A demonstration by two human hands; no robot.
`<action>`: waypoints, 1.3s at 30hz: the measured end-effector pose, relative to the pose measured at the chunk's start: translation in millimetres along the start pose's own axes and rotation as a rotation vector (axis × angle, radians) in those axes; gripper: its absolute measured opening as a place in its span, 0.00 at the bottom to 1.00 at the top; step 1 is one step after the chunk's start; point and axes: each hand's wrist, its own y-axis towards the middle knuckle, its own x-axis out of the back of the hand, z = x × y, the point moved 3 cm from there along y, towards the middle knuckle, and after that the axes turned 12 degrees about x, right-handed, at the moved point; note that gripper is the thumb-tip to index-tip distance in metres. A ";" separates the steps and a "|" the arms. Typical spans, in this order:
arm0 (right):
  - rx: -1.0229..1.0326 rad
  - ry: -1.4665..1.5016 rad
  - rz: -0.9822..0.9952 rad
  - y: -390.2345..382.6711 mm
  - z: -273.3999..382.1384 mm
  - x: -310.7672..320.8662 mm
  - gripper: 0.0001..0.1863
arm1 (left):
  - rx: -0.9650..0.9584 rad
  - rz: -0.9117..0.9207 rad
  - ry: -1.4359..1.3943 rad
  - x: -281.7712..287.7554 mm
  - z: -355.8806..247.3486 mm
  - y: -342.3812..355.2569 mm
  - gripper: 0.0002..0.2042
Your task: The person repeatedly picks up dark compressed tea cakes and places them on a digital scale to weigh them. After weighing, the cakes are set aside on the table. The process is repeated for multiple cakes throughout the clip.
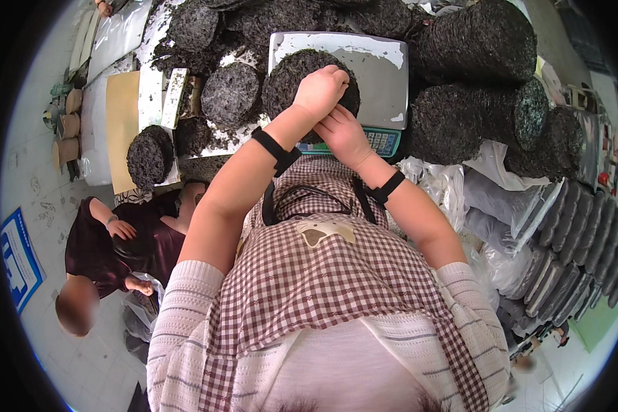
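Note:
A round, dark cake of dried seaweed (281, 86) lies on the flat grey-and-white platform of a weighing scale (381, 86). Over its right part, my left hand (321, 90) is closed with curled fingers; whatever they pinch is hidden. Just nearer to me, my right hand (345, 137) rests at the cake's edge, fingers stretched and touching the heel of my left hand. Below my right hand shows the scale's teal keypad (383, 143). Immediately left of the scale sits another round seaweed cake (231, 95).
Tall rolls of stacked seaweed rounds (481, 44) stand at the right, with more seaweed heaped behind. A single round (151, 156) lies by a tan board (121, 130) at left. Bagged dark packs (584, 226) are piled lower right. Another person in dark clothes (93, 233) sits at left.

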 end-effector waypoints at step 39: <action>-1.500 1.794 -0.573 -26.7 37.1 82.9 0.13 | -0.562 -0.003 -0.255 73.9 -82.6 -130.4 0.16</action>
